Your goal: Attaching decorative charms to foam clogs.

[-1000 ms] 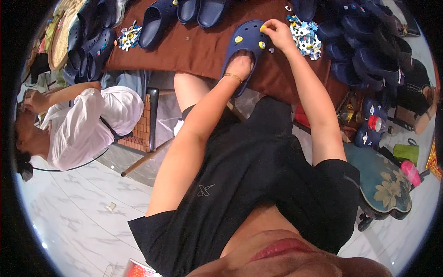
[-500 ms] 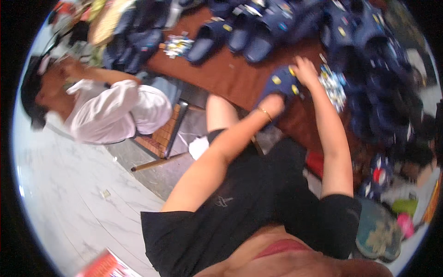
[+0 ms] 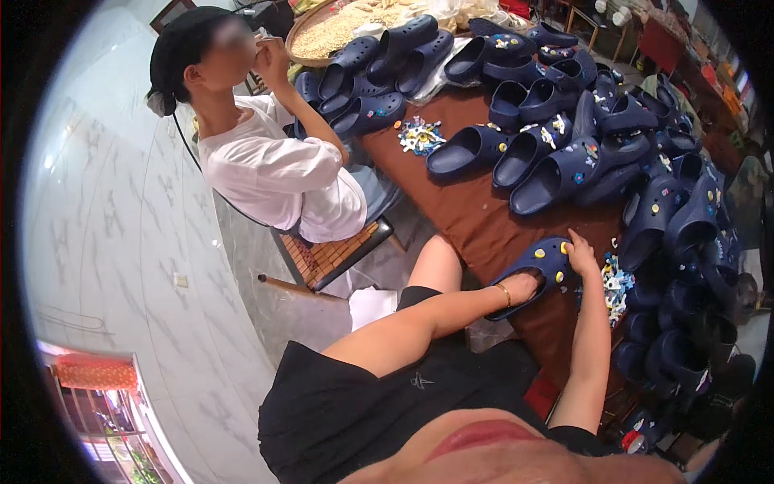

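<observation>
A navy blue clog [image 3: 538, 260] with several yellow and white charms on its upper is held over the edge of the brown-covered table. My left hand [image 3: 520, 285] reaches in through its opening, the fingers hidden inside. At the toe, my right hand [image 3: 582, 256] grips the clog, fingertips beside a yellow charm; whether a loose charm is between them cannot be made out. Right of that hand lies a pile of small colourful charms [image 3: 617, 289]. Several more navy clogs [image 3: 556, 176] with charms lie beyond my hands.
To the left, a person in a white top [image 3: 270, 165] sits on a chair [image 3: 334, 256], hands raised near the head. Another charm pile [image 3: 421, 135] lies on the brown cloth [image 3: 451, 202]. A round tray [image 3: 300, 42] with pale pieces stands behind. Dark clogs [image 3: 681, 355] crowd the right side.
The view has swung up and left, so things sit lower and farther right. Both hands stay on the same clog. The seated person shows more fully, hand still raised.
</observation>
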A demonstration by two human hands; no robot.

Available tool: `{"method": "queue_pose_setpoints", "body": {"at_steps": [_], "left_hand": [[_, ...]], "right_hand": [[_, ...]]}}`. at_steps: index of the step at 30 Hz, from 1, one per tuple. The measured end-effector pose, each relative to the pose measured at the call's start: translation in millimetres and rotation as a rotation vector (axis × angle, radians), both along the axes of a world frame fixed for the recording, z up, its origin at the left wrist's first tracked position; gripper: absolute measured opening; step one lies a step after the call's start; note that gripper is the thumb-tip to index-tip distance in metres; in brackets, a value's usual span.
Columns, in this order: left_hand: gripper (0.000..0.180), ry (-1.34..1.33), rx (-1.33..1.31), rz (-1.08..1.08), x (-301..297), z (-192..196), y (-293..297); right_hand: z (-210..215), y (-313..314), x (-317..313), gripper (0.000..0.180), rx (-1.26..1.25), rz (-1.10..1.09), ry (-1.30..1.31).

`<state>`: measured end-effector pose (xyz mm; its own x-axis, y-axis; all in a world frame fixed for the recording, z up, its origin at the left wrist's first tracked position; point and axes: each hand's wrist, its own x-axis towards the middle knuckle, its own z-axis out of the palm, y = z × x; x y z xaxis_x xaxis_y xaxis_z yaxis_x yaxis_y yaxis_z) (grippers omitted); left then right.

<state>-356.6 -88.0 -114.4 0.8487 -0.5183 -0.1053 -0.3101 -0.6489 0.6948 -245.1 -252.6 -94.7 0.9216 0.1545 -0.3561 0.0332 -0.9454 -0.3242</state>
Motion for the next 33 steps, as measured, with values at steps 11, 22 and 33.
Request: {"method": "queue_pose_setpoints", "body": {"at_steps": [11,22,33], "left_hand": [[0.03,-0.028,-0.063,0.022,-1,-3,-1],[0.022,-0.094,-0.02,0.05,2,-23,-7],[0.025,-0.07,-0.078,0.112,-7,-28,3]], "right_hand": [[-1,6,-32,0.017,0.122,-0.035,-0.648],[0,12,-30,0.011,0.134,-0.035,-0.641],[3,12,-135,0.016,0.654,-0.369,-0.724]]}}
